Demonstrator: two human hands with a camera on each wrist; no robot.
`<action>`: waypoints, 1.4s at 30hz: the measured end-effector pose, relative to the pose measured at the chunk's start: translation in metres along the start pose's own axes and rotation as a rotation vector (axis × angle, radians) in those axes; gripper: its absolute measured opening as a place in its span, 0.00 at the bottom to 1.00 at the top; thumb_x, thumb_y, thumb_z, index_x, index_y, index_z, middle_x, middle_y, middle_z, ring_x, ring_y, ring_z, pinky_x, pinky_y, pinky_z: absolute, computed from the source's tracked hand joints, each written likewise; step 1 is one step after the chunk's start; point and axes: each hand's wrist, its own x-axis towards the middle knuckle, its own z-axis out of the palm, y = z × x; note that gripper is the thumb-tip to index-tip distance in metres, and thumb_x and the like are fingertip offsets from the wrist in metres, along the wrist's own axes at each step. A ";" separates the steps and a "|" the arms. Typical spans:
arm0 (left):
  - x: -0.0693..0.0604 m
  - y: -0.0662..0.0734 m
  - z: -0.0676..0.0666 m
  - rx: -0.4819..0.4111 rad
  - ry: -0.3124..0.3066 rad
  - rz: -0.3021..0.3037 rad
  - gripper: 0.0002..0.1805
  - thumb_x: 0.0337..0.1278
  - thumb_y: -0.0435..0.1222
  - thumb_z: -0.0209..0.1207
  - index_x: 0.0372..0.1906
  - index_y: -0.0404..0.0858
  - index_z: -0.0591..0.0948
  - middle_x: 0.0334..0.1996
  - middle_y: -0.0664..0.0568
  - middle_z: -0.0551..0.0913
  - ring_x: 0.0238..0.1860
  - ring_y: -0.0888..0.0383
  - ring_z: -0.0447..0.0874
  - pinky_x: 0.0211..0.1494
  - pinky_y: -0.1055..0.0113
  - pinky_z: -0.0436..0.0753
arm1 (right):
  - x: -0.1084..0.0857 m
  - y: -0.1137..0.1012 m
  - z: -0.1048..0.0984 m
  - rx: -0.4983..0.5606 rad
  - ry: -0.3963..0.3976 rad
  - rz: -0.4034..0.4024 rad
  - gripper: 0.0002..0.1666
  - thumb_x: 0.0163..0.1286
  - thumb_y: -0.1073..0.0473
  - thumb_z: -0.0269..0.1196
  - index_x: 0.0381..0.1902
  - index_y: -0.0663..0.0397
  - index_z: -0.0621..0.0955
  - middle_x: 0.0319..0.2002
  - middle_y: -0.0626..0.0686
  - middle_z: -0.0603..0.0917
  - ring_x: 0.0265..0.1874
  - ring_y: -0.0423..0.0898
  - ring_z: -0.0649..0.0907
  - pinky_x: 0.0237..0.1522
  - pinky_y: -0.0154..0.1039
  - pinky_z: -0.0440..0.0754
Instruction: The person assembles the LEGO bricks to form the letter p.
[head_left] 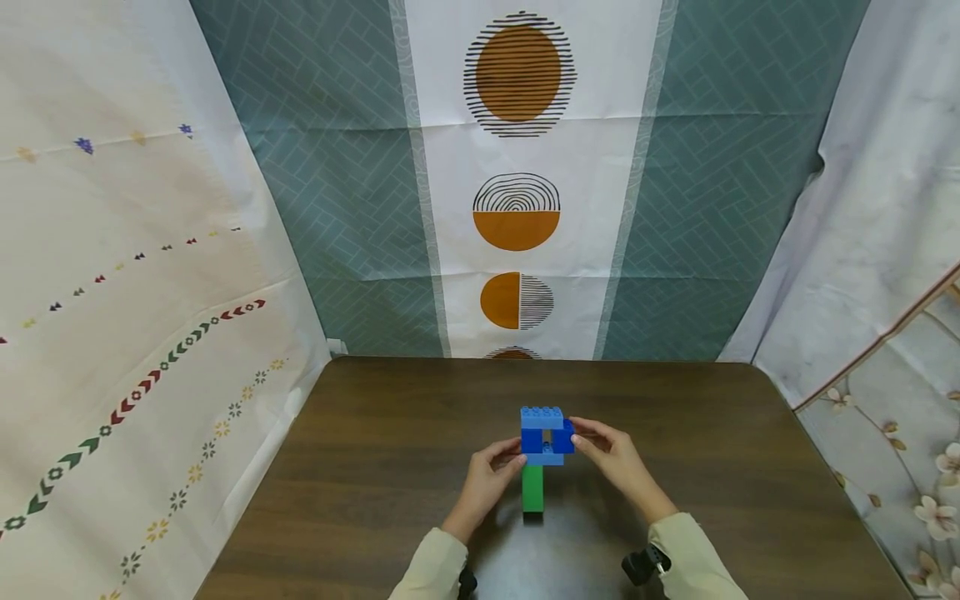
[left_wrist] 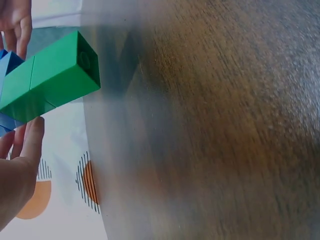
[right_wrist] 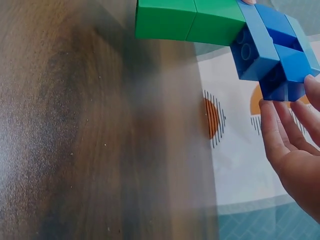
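A toy building-brick model (head_left: 542, 429) is held up off the tabletop between two hands. Its stem is two stacked green bricks (left_wrist: 55, 70), whose hollow underside shows in the left wrist view. Above them come a light blue brick (right_wrist: 257, 52), two dark blue bricks with a gap between, and another light blue brick (head_left: 542, 414) on top. On the left side, my left hand (head_left: 489, 482) grips the model with thumb and fingertips near the lower light blue brick. My right hand (head_left: 611, 458) pinches the right dark blue brick (right_wrist: 292, 65), which sticks out sideways.
Underneath is a dark brown wooden table (head_left: 375, 467). Behind it hangs a teal and white cloth (head_left: 337, 208) with orange circles. Patterned white cloths flank the table on the left (head_left: 150, 292) and right (head_left: 862, 208). A black wrist camera (head_left: 641, 567) sits on the right sleeve.
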 end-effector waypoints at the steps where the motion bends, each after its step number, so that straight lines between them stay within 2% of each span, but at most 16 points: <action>1: 0.000 -0.001 0.000 0.010 0.003 0.005 0.18 0.63 0.31 0.59 0.56 0.28 0.78 0.48 0.37 0.82 0.48 0.47 0.82 0.50 0.68 0.82 | 0.000 0.000 0.001 0.001 0.001 0.017 0.23 0.70 0.59 0.61 0.60 0.62 0.76 0.51 0.61 0.82 0.47 0.52 0.82 0.45 0.29 0.80; 4: 0.003 -0.006 -0.001 0.000 0.017 0.006 0.18 0.63 0.31 0.60 0.56 0.29 0.78 0.47 0.38 0.83 0.47 0.50 0.83 0.48 0.70 0.82 | 0.000 -0.002 0.002 0.025 -0.007 0.059 0.24 0.70 0.55 0.61 0.61 0.58 0.76 0.51 0.59 0.82 0.47 0.51 0.82 0.48 0.34 0.82; 8: 0.008 -0.024 0.000 -0.020 0.034 -0.003 0.19 0.62 0.32 0.61 0.57 0.30 0.79 0.46 0.40 0.84 0.45 0.56 0.83 0.46 0.72 0.82 | 0.000 -0.004 0.003 0.062 -0.011 0.078 0.26 0.70 0.52 0.61 0.61 0.58 0.76 0.51 0.59 0.82 0.47 0.52 0.82 0.51 0.46 0.82; 12: 0.012 -0.039 0.000 -0.009 0.034 -0.026 0.20 0.62 0.35 0.61 0.58 0.33 0.79 0.46 0.43 0.84 0.44 0.59 0.82 0.45 0.73 0.82 | 0.001 -0.004 0.004 0.067 -0.003 0.094 0.25 0.69 0.52 0.62 0.61 0.58 0.77 0.50 0.58 0.82 0.46 0.52 0.83 0.51 0.47 0.82; 21: 0.012 -0.038 0.000 -0.026 0.025 -0.069 0.21 0.63 0.37 0.61 0.59 0.37 0.78 0.49 0.45 0.83 0.48 0.54 0.81 0.47 0.74 0.80 | 0.001 -0.003 0.005 0.070 0.010 0.105 0.25 0.69 0.52 0.62 0.60 0.57 0.77 0.48 0.58 0.82 0.44 0.52 0.84 0.53 0.53 0.80; 25: 0.012 -0.039 0.000 -0.004 0.019 -0.039 0.22 0.63 0.40 0.61 0.59 0.35 0.78 0.48 0.45 0.83 0.47 0.55 0.81 0.48 0.72 0.81 | 0.002 -0.001 0.005 0.073 0.012 0.115 0.25 0.68 0.52 0.63 0.60 0.58 0.77 0.49 0.59 0.83 0.44 0.52 0.84 0.53 0.54 0.80; 30: 0.012 -0.047 0.000 0.034 0.011 0.063 0.22 0.64 0.43 0.60 0.57 0.34 0.79 0.45 0.47 0.85 0.43 0.59 0.81 0.45 0.69 0.82 | 0.004 0.004 0.007 0.096 0.007 0.141 0.25 0.69 0.53 0.62 0.60 0.59 0.77 0.49 0.59 0.83 0.43 0.51 0.84 0.54 0.55 0.79; 32: 0.013 -0.050 0.000 0.034 0.012 0.079 0.22 0.64 0.43 0.60 0.57 0.32 0.79 0.44 0.47 0.85 0.42 0.60 0.81 0.44 0.69 0.82 | 0.006 0.008 0.008 0.105 0.009 0.151 0.25 0.69 0.53 0.62 0.59 0.60 0.77 0.49 0.60 0.83 0.43 0.51 0.84 0.54 0.55 0.79; 35: 0.014 -0.051 0.001 0.022 0.016 0.024 0.22 0.64 0.42 0.60 0.57 0.32 0.79 0.45 0.46 0.84 0.43 0.59 0.81 0.44 0.70 0.82 | 0.008 0.013 0.010 0.114 0.006 0.155 0.25 0.69 0.54 0.62 0.59 0.62 0.77 0.49 0.61 0.82 0.43 0.53 0.84 0.53 0.54 0.80; 36: 0.015 -0.052 0.001 0.008 0.020 -0.014 0.22 0.63 0.41 0.61 0.57 0.33 0.79 0.46 0.46 0.84 0.44 0.58 0.81 0.45 0.71 0.82 | 0.009 0.014 0.011 0.118 0.006 0.150 0.25 0.69 0.54 0.62 0.59 0.62 0.77 0.49 0.61 0.82 0.43 0.53 0.84 0.53 0.53 0.80; 38: 0.016 -0.052 0.002 0.000 0.027 -0.062 0.21 0.63 0.39 0.61 0.57 0.32 0.79 0.47 0.44 0.84 0.45 0.57 0.81 0.46 0.71 0.82 | 0.008 0.006 0.012 0.115 0.001 0.149 0.24 0.71 0.56 0.60 0.59 0.65 0.76 0.49 0.63 0.82 0.43 0.56 0.84 0.52 0.53 0.80; 39: 0.015 -0.047 0.002 -0.002 0.029 -0.079 0.20 0.64 0.37 0.61 0.57 0.31 0.79 0.47 0.43 0.83 0.45 0.55 0.81 0.47 0.70 0.82 | 0.008 0.005 0.013 0.115 0.001 0.151 0.23 0.71 0.58 0.60 0.59 0.67 0.76 0.49 0.64 0.82 0.44 0.57 0.84 0.52 0.54 0.80; 42: 0.013 -0.038 0.003 0.010 0.039 -0.073 0.19 0.64 0.34 0.60 0.56 0.28 0.78 0.47 0.39 0.83 0.45 0.51 0.82 0.47 0.66 0.83 | 0.009 0.006 0.014 0.115 0.010 0.159 0.23 0.71 0.59 0.59 0.59 0.67 0.76 0.49 0.64 0.81 0.44 0.58 0.84 0.52 0.53 0.80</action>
